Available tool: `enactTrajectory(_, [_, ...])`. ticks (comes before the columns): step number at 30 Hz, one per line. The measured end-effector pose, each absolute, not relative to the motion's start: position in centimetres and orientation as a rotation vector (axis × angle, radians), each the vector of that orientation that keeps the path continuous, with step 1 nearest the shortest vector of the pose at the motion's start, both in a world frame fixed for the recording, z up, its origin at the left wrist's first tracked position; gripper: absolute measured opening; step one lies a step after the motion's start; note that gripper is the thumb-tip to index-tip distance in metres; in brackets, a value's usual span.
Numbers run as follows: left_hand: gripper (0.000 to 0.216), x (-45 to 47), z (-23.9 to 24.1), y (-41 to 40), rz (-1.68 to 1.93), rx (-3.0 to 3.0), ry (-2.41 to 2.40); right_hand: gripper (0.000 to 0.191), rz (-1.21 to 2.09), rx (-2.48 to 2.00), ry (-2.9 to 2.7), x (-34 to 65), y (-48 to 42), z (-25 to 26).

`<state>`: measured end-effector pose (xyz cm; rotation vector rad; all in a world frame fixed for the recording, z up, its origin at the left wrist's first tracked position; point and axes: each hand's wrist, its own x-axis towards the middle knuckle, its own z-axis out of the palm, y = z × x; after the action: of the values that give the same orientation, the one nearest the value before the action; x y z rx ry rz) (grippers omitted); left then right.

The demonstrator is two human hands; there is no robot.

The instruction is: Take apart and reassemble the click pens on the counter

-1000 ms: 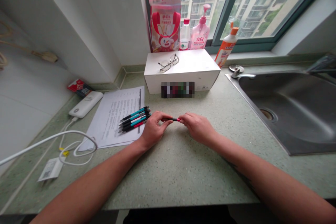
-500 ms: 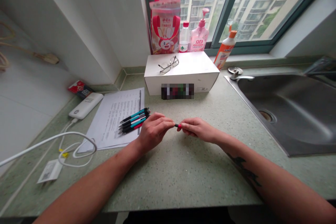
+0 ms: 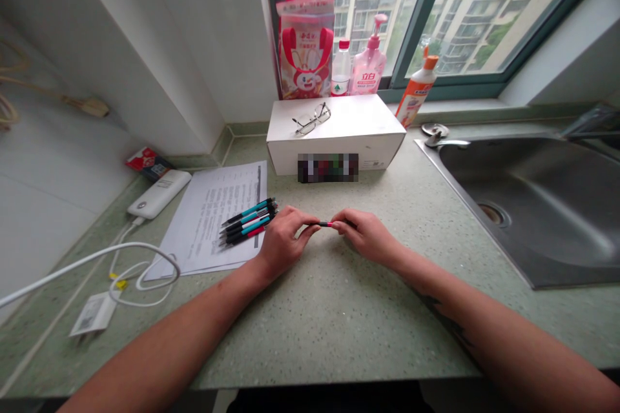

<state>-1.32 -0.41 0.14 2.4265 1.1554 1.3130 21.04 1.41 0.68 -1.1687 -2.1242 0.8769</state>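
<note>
Both my hands meet over the green counter (image 3: 314,316), pinching one red and black pen (image 3: 324,224) between them. My left hand (image 3: 285,240) is closed on its black end and my right hand (image 3: 364,234) is closed on its red end. Only a short stretch of the pen shows between the fingers. Just left of my left hand, a bundle of several black, teal and red pens (image 3: 248,220) lies on a printed sheet of paper (image 3: 213,216).
A white box (image 3: 334,132) with glasses (image 3: 311,118) on top stands behind the hands. Behind it are a red bag (image 3: 305,45), bottles and a pink pump bottle (image 3: 368,64). A steel sink (image 3: 537,193) lies right. A power bank (image 3: 159,193), white cable (image 3: 97,261) and charger lie left.
The hands stay together on the pen; the right hand turned slightly and the visible gap of pen between the fingers shifted a little. Nothing else moved.
</note>
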Motion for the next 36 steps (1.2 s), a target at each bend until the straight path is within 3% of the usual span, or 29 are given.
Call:
enactTrajectory(16, [0.011, -1.88, 0.86, -0.67, 1.294, 2.646, 0.981, 0.043, 1.618, -1.115, -1.811, 21.25, 1.71, 0.85])
enactTrajectory(19, [0.01, -1.66, 0.65, -0.72, 1.312, 2.605, 1.054, 0.04, 1.477, -1.143, -1.848, 21.2, 1.61, 0.97])
enactTrajectory(25, [0.008, -1.45, 0.15, -0.37, 1.367, 2.437, 1.186, 0.022, 0.84, -1.157, -2.031, 21.24, 1.49, 1.05])
enactTrajectory(36, [0.007, -1.55, 0.17, -0.36, 1.367, 2.467, 1.14, 0.028, 0.85, -1.215, -2.074, 21.19, 1.33, 1.11])
